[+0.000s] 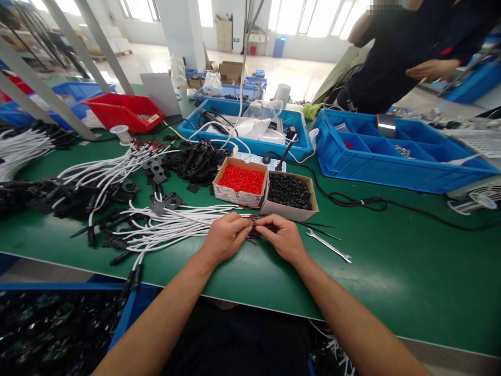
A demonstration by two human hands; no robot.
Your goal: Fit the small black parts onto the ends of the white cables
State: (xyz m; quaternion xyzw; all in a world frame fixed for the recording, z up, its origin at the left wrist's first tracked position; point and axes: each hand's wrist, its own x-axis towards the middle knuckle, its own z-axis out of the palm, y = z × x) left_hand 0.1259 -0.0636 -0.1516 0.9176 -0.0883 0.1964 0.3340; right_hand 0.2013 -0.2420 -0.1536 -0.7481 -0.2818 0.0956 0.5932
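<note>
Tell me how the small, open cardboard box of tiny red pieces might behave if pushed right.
Low and wide, the open box would probably slide, not tip. It might nudge the adjacent cardboard box of small black pieces. Its loose red pieces, near the rim, could spill.

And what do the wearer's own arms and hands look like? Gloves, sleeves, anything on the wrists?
Left hand and right hand: no gloves. Forearms uncovered, no sleeves in view. No watch or bracelet; rings, none I can make out. Dark clothing between the arms.

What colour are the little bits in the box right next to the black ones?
They're bright red; the head view shows them best.
</note>
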